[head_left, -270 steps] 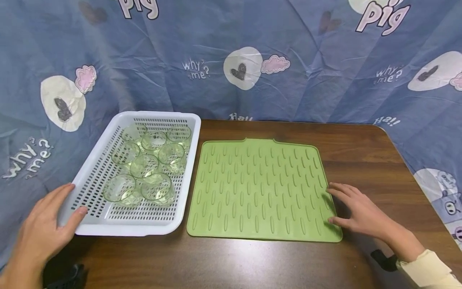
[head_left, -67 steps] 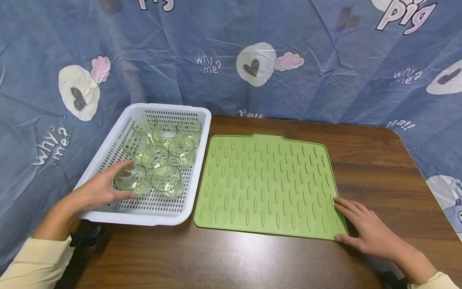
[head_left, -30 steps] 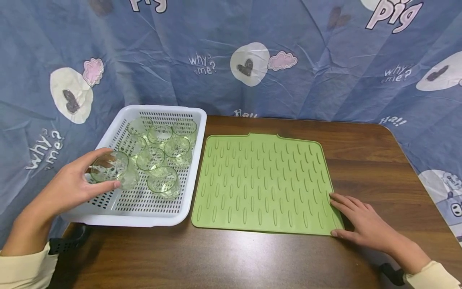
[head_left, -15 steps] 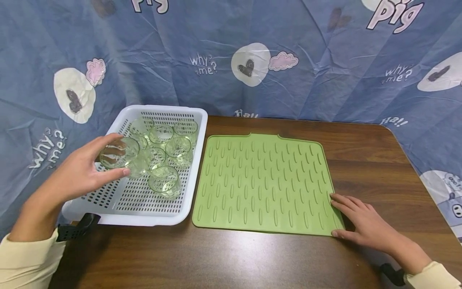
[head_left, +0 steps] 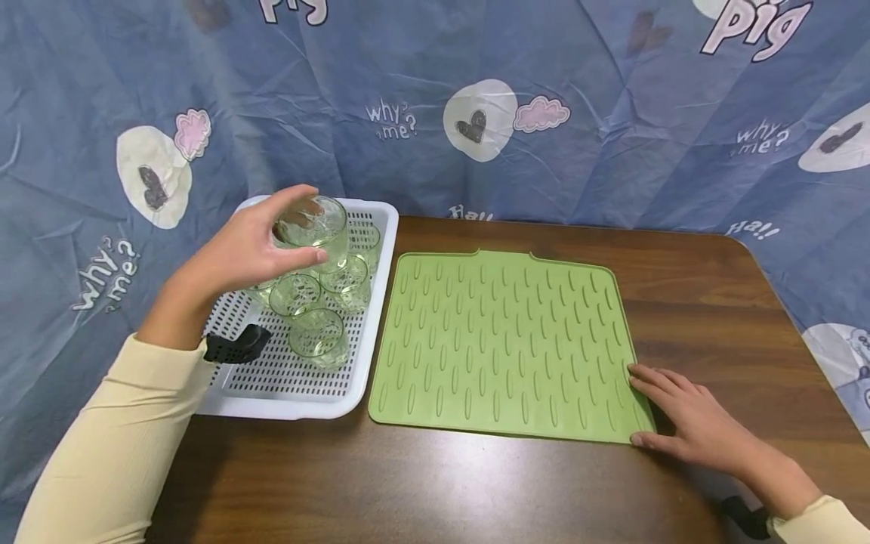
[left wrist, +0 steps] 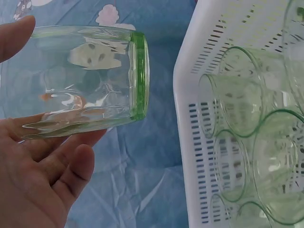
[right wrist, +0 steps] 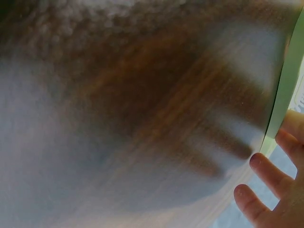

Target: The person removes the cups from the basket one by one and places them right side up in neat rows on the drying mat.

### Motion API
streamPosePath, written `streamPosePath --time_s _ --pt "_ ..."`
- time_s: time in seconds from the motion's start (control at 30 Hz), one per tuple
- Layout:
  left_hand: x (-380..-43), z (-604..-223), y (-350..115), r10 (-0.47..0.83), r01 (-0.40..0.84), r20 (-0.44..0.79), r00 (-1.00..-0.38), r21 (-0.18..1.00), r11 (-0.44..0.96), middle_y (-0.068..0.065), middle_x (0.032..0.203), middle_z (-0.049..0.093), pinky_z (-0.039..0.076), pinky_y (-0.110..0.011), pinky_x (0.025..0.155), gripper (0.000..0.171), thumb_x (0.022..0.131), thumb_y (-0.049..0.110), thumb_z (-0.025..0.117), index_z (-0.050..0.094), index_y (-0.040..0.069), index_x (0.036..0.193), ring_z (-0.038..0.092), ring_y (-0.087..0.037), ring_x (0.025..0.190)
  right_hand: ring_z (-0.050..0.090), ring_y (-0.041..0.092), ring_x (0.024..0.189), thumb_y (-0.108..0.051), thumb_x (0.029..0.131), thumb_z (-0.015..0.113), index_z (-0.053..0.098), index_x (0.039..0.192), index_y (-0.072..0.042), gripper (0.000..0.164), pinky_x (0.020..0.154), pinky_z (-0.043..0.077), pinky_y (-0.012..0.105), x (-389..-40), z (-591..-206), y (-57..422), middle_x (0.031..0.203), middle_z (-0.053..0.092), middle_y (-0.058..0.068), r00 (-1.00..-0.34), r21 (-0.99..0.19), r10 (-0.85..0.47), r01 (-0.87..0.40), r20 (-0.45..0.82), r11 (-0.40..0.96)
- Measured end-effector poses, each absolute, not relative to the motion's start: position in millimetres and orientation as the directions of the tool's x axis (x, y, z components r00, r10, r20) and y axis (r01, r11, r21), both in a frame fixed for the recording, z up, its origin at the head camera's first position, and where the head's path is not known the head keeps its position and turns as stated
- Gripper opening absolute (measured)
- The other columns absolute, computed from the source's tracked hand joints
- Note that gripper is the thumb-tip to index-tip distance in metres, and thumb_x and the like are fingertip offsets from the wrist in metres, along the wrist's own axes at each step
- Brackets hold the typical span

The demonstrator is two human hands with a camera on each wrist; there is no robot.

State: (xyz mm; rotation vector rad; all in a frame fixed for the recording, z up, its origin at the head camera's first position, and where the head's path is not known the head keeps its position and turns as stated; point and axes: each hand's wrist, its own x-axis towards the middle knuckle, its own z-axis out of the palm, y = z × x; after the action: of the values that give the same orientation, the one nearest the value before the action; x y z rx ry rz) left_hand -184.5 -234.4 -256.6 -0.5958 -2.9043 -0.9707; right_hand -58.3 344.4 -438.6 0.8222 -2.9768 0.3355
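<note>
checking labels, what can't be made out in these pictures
Head: how many glasses the basket holds; left hand and held glass cover its back-left part.
Head: basket's near-left corner, behind the sleeve.
Left wrist: some glasses, cut off by the right edge.
Right wrist: right hand and mat, cut off by the right edge; table, blurred.

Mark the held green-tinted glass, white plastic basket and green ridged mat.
Green-tinted clear drinking glass (left wrist: 97,80), left wrist view: side wall.
White slotted plastic basket (head_left: 299,409), head view: near rim.
Green ridged rectangular mat (head_left: 506,347), head view: middle surface.
</note>
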Motion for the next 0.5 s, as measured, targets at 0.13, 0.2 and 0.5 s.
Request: streamPosePath --time_s 0.13,0.2,0.5 --pt "-192.5 -254.3 -224.9 0.353 0.349 0.115 -0.929 0.594 0.725 -0.015 0.136 0.061 0.052 -0.048 0.094 0.081 0.084 0.026 0.078 0.037 0.015 0.153 0.063 -0.033 0.114 0.046 0.033 0.128 -0.052 0.073 0.083 0.058 0.136 -0.006 0.082 0.083 0.044 0.059 -54.9 -440.3 344.3 0.147 0.050 0.009 -0.868 -0.207 -0.490 -0.496 0.082 0.843" --pt "-196.4 -253.2 -221.2 0.350 0.338 0.103 -0.931 0.606 0.720 -0.013 0.140 0.059 0.052 -0.048 0.095 0.081 0.084 0.026 0.077 0.036 0.016 0.153 0.063 -0.032 0.117 0.045 0.032 0.128 -0.053 0.073 0.082 0.058 0.136 -0.007 0.081 0.083 0.043 0.058 -54.3 -440.9 344.6 0.148 0.049 0.008 -0.870 -0.209 -0.487 -0.493 0.080 0.845" --pt "-222.0 -244.2 -192.8 0.370 0.346 0.096 -0.924 0.625 0.700 -0.010 0.143 0.056 0.049 -0.049 0.098 0.082 0.085 0.029 0.077 0.034 0.018 0.154 0.056 -0.029 0.123 0.046 0.032 0.127 -0.052 0.071 0.083 0.059 0.135 -0.007 0.082 0.083 0.044 0.057 -58.0 -440.8 343.7 0.146 0.051 0.009 -0.861 -0.195 -0.497 -0.508 0.105 0.839"
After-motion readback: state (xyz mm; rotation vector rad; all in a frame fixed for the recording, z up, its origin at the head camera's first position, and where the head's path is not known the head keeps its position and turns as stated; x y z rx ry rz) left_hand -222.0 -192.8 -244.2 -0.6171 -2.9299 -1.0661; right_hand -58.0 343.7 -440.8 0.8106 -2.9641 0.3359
